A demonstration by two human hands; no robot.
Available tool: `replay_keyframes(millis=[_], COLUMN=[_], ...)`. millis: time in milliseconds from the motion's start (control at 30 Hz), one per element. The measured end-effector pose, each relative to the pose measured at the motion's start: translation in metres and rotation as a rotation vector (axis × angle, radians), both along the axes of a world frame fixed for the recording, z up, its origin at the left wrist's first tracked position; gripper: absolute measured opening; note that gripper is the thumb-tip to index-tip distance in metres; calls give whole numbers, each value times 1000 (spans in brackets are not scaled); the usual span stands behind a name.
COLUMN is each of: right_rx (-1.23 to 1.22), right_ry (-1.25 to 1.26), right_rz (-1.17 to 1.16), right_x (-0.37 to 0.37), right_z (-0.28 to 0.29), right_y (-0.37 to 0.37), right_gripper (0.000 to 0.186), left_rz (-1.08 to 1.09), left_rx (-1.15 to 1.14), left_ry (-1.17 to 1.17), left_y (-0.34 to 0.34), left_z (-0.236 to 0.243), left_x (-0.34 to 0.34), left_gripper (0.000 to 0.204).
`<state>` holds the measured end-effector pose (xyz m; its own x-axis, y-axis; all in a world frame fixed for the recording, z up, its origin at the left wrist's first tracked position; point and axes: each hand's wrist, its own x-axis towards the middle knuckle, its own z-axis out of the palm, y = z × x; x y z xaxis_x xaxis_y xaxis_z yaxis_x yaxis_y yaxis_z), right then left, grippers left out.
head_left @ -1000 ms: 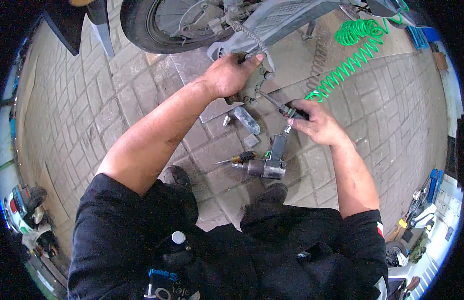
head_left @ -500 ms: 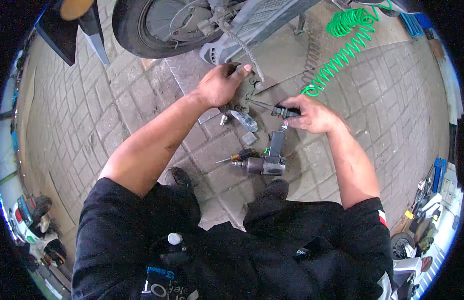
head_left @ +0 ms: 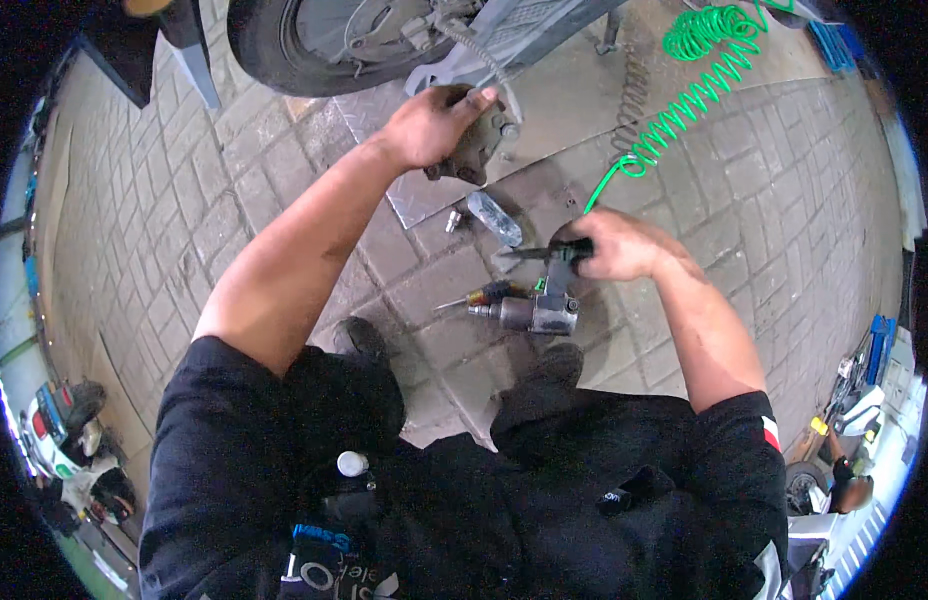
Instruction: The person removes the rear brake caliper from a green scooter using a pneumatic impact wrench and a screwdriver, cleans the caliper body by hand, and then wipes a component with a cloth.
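Observation:
My left hand [head_left: 427, 128] is wrapped round a grimy brake caliper [head_left: 481, 145], with a ribbed hose [head_left: 476, 45] running up from it toward the motorcycle. Part of the caliper is hidden behind my fingers. In my right hand [head_left: 624, 246] is a pair of slim black pliers [head_left: 536, 254], their jaws pointing left. They hover over the handle of an air impact wrench [head_left: 539, 314] that lies on the paving. Beside the wrench rests a yellow-and-dark screwdriver [head_left: 491, 293]. A clear plastic packet [head_left: 495, 219] and a small metal fitting [head_left: 453, 221] lie below the caliper.
The motorcycle wheel [head_left: 269, 62] stands at the top, next to a metal plate [head_left: 412, 205]. A green coiled air hose [head_left: 666, 125] runs from the upper right down to the wrench. My shoes [head_left: 360, 338] are close to the tools. Another person [head_left: 850, 488] shows at the right edge.
My right hand has drawn the pliers down and away from the caliper, over the wrench. My left hand has raised and turned the caliper a little. A person has appeared at the right edge.

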<state>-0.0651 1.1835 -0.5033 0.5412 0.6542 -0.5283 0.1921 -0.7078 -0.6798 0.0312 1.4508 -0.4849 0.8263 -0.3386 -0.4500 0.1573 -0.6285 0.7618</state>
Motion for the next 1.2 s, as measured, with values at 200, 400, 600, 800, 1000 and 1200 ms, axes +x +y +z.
replay_keyframes(millis=[200, 400, 600, 800, 1000, 1200], right_rx=[-134, -191, -389, -445, -402, -155], right_ry=[83, -13, -134, -87, -41, 464], right_rz=[48, 3, -93, -340, -294, -474], right_x=[0, -3, 14, 5, 6, 4], right_z=[-7, -53, -95, -150, -160, -192], right_y=[10, 49, 142, 154, 162, 147], right_gripper=[39, 37, 38, 37, 38, 28], left_rz=[30, -82, -112, -37, -81, -104], left_rx=[-27, 16, 36, 6, -207, -251], left_ry=[-42, -24, -73, -145, -80, -50], left_y=[11, 20, 37, 31, 45, 45], left_z=[-1, -3, 11, 22, -6, -11], left_x=[-8, 5, 10, 3, 11, 9], left_gripper=[73, 75, 78, 69, 60, 72])
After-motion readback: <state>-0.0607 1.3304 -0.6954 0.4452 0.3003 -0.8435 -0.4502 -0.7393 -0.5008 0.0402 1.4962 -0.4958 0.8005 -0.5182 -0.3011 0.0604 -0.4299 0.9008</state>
